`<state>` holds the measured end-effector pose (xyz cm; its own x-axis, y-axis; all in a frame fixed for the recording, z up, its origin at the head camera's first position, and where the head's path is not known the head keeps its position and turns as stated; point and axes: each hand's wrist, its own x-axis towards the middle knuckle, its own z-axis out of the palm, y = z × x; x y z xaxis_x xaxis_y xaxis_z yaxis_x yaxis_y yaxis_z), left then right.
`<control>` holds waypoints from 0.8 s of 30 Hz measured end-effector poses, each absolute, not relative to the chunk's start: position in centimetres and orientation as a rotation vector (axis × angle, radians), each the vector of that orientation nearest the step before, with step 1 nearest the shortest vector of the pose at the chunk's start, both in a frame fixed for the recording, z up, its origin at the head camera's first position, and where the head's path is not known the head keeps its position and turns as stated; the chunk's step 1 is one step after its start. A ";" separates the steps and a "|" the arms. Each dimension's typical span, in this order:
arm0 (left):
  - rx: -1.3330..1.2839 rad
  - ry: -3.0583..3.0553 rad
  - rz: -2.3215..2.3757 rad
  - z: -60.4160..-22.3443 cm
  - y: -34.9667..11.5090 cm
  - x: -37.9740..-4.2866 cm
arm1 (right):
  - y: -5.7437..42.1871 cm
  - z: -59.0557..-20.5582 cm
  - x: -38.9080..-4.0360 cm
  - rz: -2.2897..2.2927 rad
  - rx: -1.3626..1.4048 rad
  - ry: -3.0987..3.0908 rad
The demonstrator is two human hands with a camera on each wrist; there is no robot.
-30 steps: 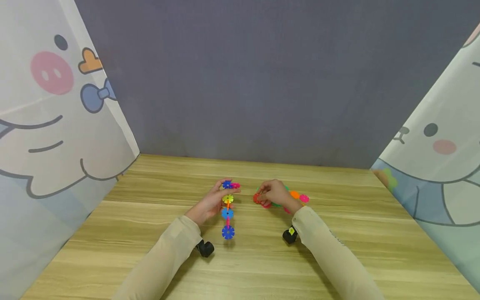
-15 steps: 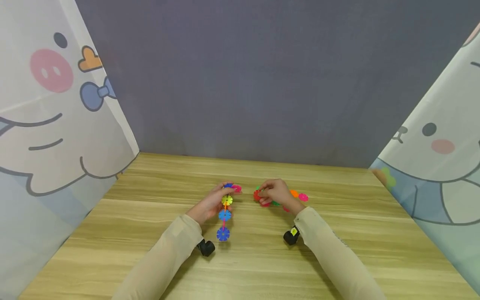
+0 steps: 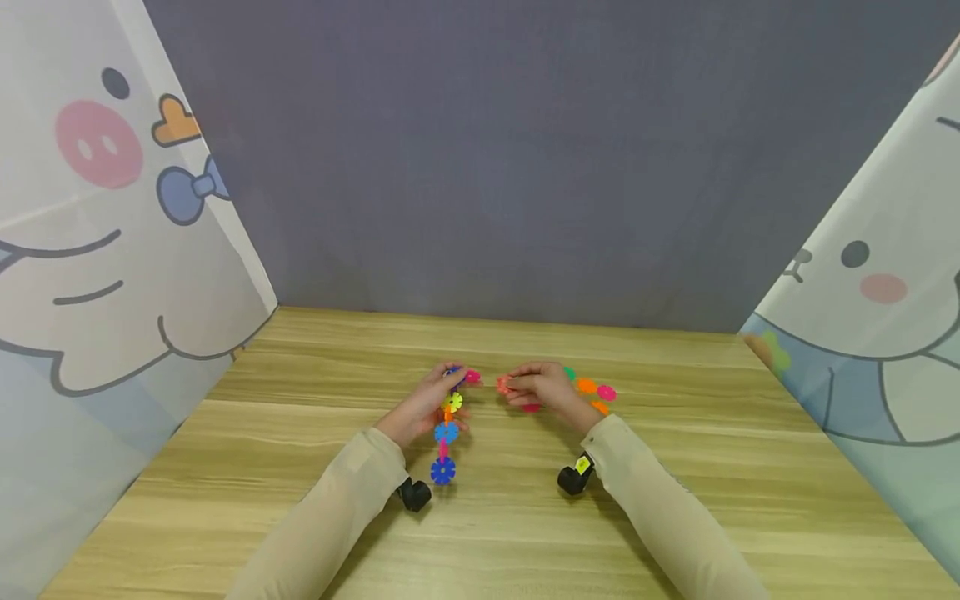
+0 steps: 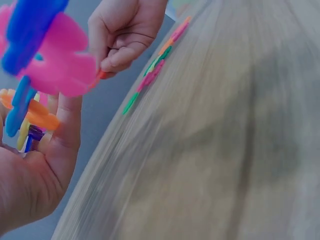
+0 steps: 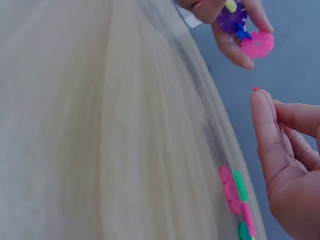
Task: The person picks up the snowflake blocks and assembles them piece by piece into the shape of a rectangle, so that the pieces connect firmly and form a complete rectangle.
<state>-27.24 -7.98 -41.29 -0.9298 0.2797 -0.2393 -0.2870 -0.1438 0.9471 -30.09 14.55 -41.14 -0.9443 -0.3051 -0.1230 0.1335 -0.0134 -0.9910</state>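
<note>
In my left hand (image 3: 422,406) I hold a chain of interlocking flower-shaped plastic discs. Its lower end hangs toward me and finishes in a dark blue disc (image 3: 442,471), with a light blue disc (image 3: 446,432) and a yellow disc (image 3: 453,402) further up. A pink disc (image 5: 257,45) sticks out past the fingertips at the far end, joined through a small blue piece to a purple disc (image 5: 231,21). My right hand (image 3: 545,387) pinches a red disc (image 3: 503,384) between thumb and fingers, a short gap from that pink end. Fingers hide most of the red disc in the right wrist view.
Loose discs lie on the wooden table (image 3: 480,542) under and beyond my right hand, among them an orange disc (image 3: 587,386), a pink disc (image 3: 606,392) and a green one (image 3: 569,373). A grey panel (image 3: 480,167) stands behind the table, with printed cartoon sheets on both sides.
My right hand has picked the red disc off the loose discs and moved slightly left toward the chain. The chain's near end has swung a little left in my left hand.
</note>
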 end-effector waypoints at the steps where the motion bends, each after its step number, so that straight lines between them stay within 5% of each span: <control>1: -0.006 1.762 2.124 -41.3 -8.0 -27.3 | 14.5 -41.1 -30.1 -2.044 -0.179 1.956; 24: 0.074 1.757 2.096 -40.8 -7.0 -27.5 | 12.6 -39.9 -29.7 -2.283 -0.164 1.749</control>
